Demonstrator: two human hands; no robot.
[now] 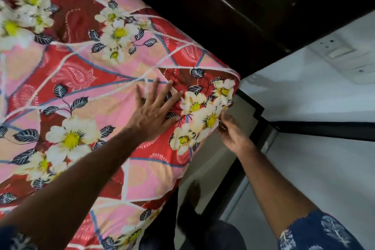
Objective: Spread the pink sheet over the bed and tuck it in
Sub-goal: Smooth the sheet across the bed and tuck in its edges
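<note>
The pink sheet (97,87), printed with red patches and white-yellow flowers, covers the top of the bed from the left edge of the view to the mattress corner at centre right. My left hand (154,111) lies flat on the sheet near that corner, fingers spread. My right hand (233,134) is at the side of the corner, just below the sheet's edge, fingers closed on the fabric where it folds down. The sheet's lower edge under the mattress is hidden.
A dark wooden headboard (233,6) runs along the top behind the bed. A white wall with a switch plate (343,55) is to the right, with a dark skirting strip (324,130) and pale floor below. The gap beside the bed is narrow.
</note>
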